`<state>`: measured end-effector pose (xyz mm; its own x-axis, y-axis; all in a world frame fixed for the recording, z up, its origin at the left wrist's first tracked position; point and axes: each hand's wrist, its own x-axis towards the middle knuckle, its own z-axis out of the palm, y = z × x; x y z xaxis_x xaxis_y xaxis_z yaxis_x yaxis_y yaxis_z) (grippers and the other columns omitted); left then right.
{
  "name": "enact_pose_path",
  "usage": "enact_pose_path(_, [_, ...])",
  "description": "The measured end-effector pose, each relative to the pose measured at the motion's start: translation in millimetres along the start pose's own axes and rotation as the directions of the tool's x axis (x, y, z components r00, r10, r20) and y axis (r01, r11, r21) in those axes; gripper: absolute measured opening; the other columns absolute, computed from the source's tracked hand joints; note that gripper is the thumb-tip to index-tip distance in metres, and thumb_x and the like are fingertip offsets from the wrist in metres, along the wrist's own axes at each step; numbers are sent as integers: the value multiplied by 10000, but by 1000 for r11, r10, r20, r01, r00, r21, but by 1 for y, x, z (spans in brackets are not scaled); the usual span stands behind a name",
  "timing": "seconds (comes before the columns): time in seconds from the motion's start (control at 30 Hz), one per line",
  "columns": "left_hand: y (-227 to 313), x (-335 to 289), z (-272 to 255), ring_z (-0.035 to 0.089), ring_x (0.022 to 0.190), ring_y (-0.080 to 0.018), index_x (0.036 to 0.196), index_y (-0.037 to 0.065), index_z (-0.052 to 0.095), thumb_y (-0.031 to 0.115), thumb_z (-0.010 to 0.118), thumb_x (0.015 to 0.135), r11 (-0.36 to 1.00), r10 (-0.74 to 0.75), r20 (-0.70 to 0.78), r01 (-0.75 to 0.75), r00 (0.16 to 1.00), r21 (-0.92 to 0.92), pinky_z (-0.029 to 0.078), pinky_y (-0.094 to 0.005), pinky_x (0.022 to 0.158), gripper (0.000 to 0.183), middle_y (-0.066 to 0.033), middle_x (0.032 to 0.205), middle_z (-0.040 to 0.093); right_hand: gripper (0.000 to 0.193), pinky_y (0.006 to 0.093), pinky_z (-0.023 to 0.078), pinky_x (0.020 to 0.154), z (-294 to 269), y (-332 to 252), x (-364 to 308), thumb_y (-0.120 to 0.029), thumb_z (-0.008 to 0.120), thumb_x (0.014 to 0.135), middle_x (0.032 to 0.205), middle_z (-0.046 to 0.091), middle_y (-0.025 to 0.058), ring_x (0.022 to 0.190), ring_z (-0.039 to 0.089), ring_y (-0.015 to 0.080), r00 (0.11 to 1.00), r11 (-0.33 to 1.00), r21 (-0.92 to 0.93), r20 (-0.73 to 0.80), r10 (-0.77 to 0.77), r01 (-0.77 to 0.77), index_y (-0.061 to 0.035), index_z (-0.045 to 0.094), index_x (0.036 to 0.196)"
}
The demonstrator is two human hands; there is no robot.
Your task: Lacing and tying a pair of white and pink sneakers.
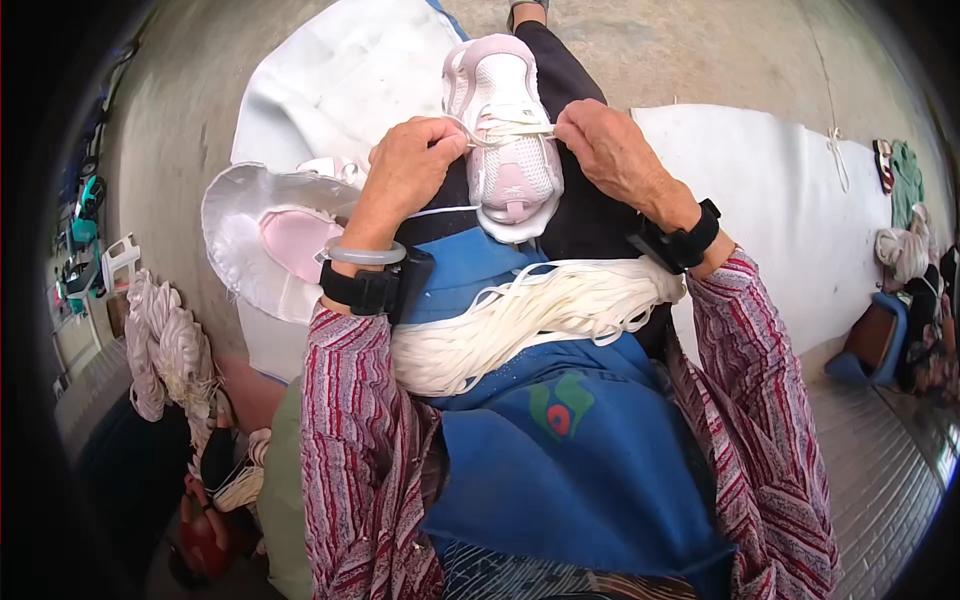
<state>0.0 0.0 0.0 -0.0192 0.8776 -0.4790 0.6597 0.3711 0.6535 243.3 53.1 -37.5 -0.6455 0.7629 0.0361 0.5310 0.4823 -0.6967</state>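
Pinching white lace [525, 129] — left hand [418, 155] | right hand [612, 148] likewise | shoe [515, 178] between | lace bundle [535, 312] on blue cloth [640, 450]

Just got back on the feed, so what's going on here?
The person has a white and pink sneaker on their lap. The left hand and the right hand are on either side of it, each pinching part of a pale lace that runs across the shoe. A thick bundle of cream laces lies on the blue apron, nearer the body.
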Motion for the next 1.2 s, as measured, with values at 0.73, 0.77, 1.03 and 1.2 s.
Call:
enact_pose_path(0.73, [10,-28,16,579,885,-252,887,103,714,236,694,812,836,415,-402,-168,816,523,387,-369,841,154,-62,933,641,325,395,435,735,3,-37,-18,-342,689,813,846,546,109,814,561,281,984,931,-363,-172,-38,-28,-30,617,869])
enact_pose_path(0.77, [13,-33,17,565,848,-253,892,117,709,247,710,799,736,558,-417,-195,718,648,373,-383,827,160,-58,891,619,341,389,424,740,4,-42,-19,-354,704,793,852,540,108,830,558,268,987,889,-458,-147,-61,-14,-31,620,863])
enact_pose_path(1.03, [26,-38,36,560,817,-281,1059,11,634,251,702,792,691,495,-283,-174,822,702,401,-413,736,365,-108,855,588,196,387,457,710,12,-33,-12,-180,642,797,812,550,160,791,574,282,994,888,-459,-106,-26,-26,13,607,809])
enact_pose_path(1.2, [22,-30,44,569,801,-299,1060,-14,616,185,619,810,689,481,-275,-164,832,706,411,-421,730,321,-133,853,588,159,409,496,719,14,-25,-13,-104,611,790,806,553,205,769,589,343,993,965,-264,-115,-31,0,35,562,848])
